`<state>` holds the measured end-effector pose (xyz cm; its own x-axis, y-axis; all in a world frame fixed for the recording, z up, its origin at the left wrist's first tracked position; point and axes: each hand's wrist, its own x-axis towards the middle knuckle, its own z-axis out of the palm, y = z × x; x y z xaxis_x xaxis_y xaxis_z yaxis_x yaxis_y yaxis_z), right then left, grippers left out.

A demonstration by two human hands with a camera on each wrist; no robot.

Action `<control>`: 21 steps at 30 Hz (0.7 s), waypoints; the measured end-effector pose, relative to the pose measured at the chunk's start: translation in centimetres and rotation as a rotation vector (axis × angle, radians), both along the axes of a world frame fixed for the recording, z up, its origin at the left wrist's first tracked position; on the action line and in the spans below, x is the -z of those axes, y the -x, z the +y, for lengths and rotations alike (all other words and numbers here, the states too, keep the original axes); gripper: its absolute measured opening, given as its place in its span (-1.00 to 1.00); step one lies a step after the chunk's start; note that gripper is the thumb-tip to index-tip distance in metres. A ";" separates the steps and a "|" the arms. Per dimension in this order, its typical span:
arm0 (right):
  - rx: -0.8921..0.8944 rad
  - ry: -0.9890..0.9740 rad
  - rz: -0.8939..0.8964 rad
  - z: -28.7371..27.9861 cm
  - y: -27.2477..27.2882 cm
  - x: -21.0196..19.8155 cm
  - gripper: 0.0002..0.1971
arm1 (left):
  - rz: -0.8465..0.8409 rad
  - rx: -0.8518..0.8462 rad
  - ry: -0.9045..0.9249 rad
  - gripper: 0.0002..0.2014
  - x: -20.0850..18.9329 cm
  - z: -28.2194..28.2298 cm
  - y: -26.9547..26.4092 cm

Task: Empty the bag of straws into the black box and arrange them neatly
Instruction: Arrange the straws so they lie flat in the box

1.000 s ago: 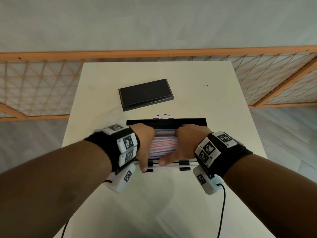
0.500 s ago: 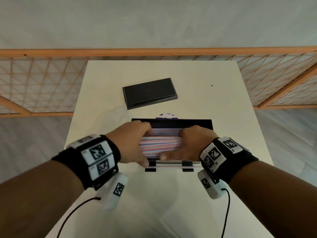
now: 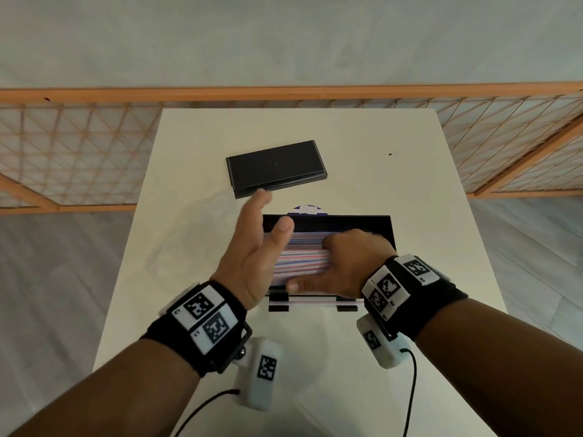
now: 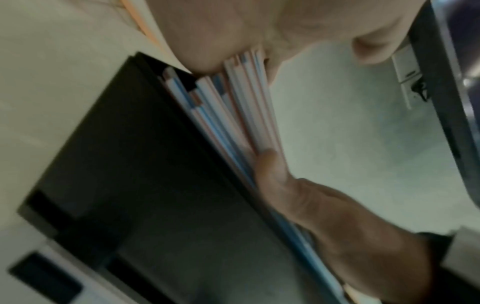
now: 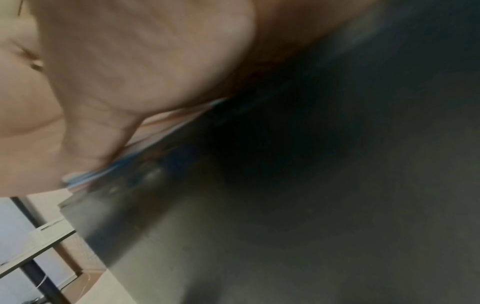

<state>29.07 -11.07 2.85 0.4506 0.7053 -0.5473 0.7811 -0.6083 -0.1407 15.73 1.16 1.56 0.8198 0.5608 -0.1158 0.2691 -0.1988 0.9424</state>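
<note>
The black box [image 3: 347,223] lies in the middle of the white table, filled with red, blue and white striped straws [image 3: 303,261] running left to right. My right hand [image 3: 350,263] grips the right end of the straw stack, fingers over the top, thumb along the near side. My left hand [image 3: 257,222] hovers open above the box's left end, its fingers stretched toward the lid. In the left wrist view the straws [image 4: 233,115] fan out of the box [image 4: 130,164], with my right hand [image 4: 337,226] on them. The right wrist view is blurred, showing palm [image 5: 130,61] and straw ends [image 5: 85,179].
The flat black lid [image 3: 276,167] lies askew on the table [image 3: 426,216] behind the box. A purple and white thing [image 3: 307,209] peeks out behind the box's back wall. An orange lattice fence [image 3: 79,146] runs behind the table.
My left hand has let go of the straws' left end, lifted and opened toward the lid. My right hand stays on the straws.
</note>
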 end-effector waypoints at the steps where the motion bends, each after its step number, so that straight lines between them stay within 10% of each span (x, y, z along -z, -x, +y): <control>1: 0.007 0.002 0.000 0.0 0.0 0.0 -0.10 | 0.043 0.071 -0.105 -0.19 -0.2 0.2 0.1; 7: 0.038 0.056 0.000 0.0 -0.1 -0.8 -0.20 | 0.594 0.682 -0.742 -0.09 -2.4 0.3 -1.4; 21: -0.074 0.024 0.036 -0.1 0.2 -0.5 -0.05 | 0.923 0.825 -0.727 0.02 -0.4 0.3 -4.9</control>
